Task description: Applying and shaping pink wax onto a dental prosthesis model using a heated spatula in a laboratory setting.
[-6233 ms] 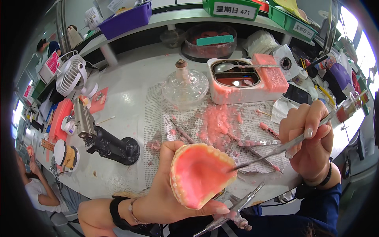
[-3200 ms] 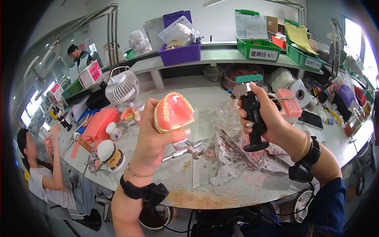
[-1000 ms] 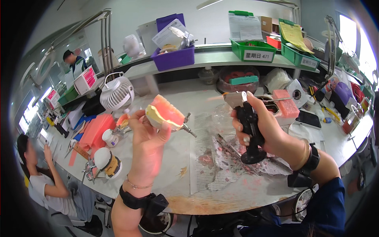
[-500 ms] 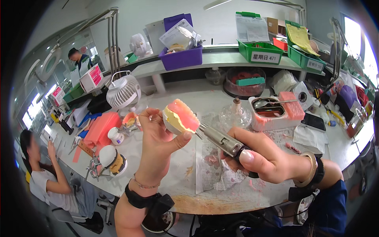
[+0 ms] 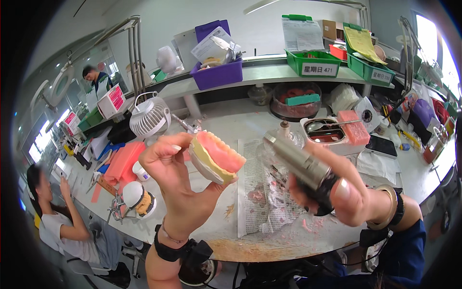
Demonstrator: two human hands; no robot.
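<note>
My left hand (image 5: 179, 185) is closed on a dental cast (image 5: 204, 161), yellow and white at its base with pink wax and a row of teeth on top. It is held up and tilted over the bench. My right hand (image 5: 344, 190) wraps round a silver-and-black gas torch (image 5: 301, 161), blurred by motion. The torch's metal end points up and left, apart from the cast. No flame can be made out. Beneath the torch lies a paper sheet (image 5: 252, 212) with pink wax scraps and crumpled tissue.
Left on the bench are pink wax sheets (image 5: 125, 164), a white jar (image 5: 140, 172), an articulator with a cast (image 5: 139, 198) and a fan (image 5: 150, 117). A glass spirit lamp (image 5: 284, 137), wax pot (image 5: 327, 136) and phone (image 5: 381, 146) stand right. A person (image 5: 67, 221) sits left.
The torch has moved back from the cast, and its nose has swung upward. My left hand has shifted left and turned the cast so more of the wax and teeth show.
</note>
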